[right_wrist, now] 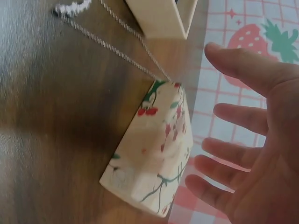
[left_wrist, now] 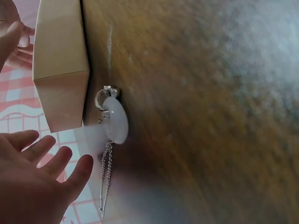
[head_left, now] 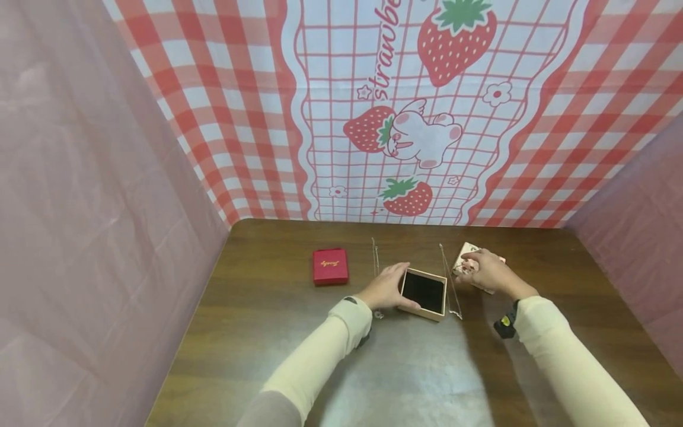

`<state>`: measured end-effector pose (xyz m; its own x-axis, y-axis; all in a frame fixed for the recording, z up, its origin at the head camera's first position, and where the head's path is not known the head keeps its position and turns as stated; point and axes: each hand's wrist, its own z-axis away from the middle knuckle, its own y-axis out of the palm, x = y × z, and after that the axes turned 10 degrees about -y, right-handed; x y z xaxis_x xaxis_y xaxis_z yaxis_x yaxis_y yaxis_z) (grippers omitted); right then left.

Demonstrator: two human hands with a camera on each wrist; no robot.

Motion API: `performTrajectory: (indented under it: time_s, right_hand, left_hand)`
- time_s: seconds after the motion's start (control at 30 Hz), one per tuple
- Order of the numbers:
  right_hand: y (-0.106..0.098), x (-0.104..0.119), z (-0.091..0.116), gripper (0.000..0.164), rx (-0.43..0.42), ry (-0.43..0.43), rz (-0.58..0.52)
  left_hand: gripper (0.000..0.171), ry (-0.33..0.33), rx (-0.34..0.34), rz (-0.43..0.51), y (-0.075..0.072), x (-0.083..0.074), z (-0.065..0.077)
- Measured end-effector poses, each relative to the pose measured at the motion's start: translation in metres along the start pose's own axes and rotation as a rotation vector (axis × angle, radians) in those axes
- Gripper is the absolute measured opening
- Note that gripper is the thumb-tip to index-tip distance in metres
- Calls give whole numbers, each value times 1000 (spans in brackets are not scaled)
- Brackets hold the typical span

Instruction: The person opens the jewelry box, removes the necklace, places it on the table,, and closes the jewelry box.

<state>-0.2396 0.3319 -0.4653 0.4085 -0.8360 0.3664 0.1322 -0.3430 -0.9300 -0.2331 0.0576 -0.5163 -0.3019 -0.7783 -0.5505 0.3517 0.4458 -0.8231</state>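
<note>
My left hand (head_left: 392,287) is spread at the left side of an open cream jewellery box (head_left: 442,299) with a black pad inside. In the left wrist view its fingers are straight and apart from the box wall. Beside that box lies a silver necklace (left_wrist: 106,158) with a pale rounded pendant (left_wrist: 119,122), partly covered by the hand in the head view. My right hand (head_left: 490,271) hovers over a cream lid (right_wrist: 154,149) printed with flowers and cherries, its fingers loose. Between box and lid runs a second chain necklace (right_wrist: 112,51) with a sparkling pendant (right_wrist: 74,8).
A closed red jewellery box (head_left: 330,266) with gold lettering sits on the left of the brown wooden table (head_left: 256,332). Behind the table hangs a strawberry-print cloth (head_left: 341,77). Pinkish curtains (head_left: 96,225) close off both sides.
</note>
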Motion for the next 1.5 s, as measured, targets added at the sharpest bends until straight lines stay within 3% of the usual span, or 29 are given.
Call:
performTrajectory:
  time_s: [0.23, 0.67, 0.87, 1.2, 1.5]
  right_hand:
    - [1, -14, -1, 85, 54, 64, 26]
    - [1, -35, 1, 108, 118, 193, -23]
    - [4, -48, 3, 112, 141, 222, -53]
    - [7, -57, 3, 115, 143, 242, -106]
    - [8, -57, 5, 115, 126, 272, -94]
  left_hand:
    - [119, -26, 56, -30, 2, -4, 2]
    - [123, -43, 57, -81, 6, -6, 0]
    - [123, -17, 53, -121, 9, -5, -2]
    - [119, -90, 23, -80, 7, -8, -2]
    - [117, -95, 5, -96, 7, -8, -1]
